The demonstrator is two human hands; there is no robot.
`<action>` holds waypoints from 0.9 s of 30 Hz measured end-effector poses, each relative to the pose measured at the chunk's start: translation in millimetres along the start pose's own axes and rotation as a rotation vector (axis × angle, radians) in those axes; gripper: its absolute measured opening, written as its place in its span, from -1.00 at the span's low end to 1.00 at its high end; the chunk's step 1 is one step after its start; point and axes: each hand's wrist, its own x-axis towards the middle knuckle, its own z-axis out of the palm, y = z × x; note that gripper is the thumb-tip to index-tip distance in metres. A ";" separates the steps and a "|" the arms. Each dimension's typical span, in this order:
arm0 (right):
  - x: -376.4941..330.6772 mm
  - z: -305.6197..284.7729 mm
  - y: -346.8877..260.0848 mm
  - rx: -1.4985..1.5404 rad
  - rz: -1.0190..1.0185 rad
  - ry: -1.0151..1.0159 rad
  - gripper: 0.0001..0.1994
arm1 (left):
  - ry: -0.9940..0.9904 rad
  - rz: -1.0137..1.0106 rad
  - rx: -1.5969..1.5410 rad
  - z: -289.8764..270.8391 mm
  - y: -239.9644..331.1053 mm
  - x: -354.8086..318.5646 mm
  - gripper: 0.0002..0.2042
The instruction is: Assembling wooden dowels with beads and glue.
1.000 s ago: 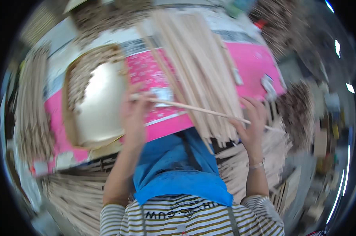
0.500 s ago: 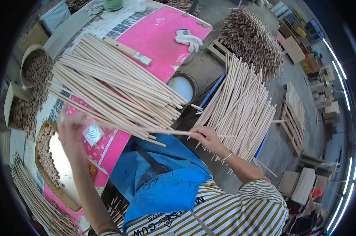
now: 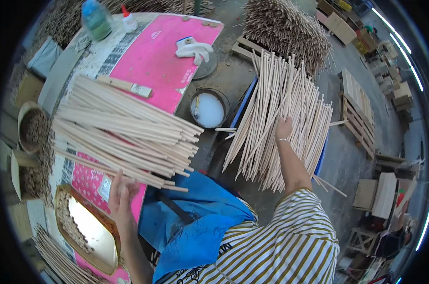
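My right hand (image 3: 284, 128) is over the heap of pale wooden sticks (image 3: 259, 137) at the right, its fingers closed round a stick that points away from me. Many sticks in this heap have small knobs at their far ends. On the table lies a bundle of plain wooden sticks (image 3: 124, 128), lengthwise from left to right. Beside the near edge of that bundle is my left hand (image 3: 122, 194), with fingers raised and loosely apart, slightly blurred. No held thing shows in it.
A gold-rimmed tray (image 3: 114, 232) with small wooden rings stands at the near left. A pot of white liquid (image 3: 208, 110) sits beyond the bundle's right end. A white glove (image 3: 194, 49) lies on the pink table cover (image 3: 153, 52). Behind the heap rises a large stick stack (image 3: 285, 28).
My right hand has moved right and away, from beside the bundle onto the knobbed heap. My left hand has come off the stick and shifted right. The view has turned.
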 end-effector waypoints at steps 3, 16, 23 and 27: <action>-1.6 34.8 -12.8 -0.179 0.112 0.008 -0.47 | 0.043 -0.032 0.000 -12.1 -7.0 -15.9 -0.50; 25.8 0.1 16.1 -0.106 0.190 -0.063 -0.65 | 0.025 -0.098 0.092 25.4 19.1 24.1 -0.57; 54.3 -76.8 111.2 -0.321 -0.096 0.149 -0.80 | -0.003 -0.135 0.103 37.5 27.6 42.2 -0.55; 51.7 -82.5 154.6 -0.312 0.153 0.023 -0.69 | -0.012 -0.129 0.134 42.2 25.0 47.1 -0.55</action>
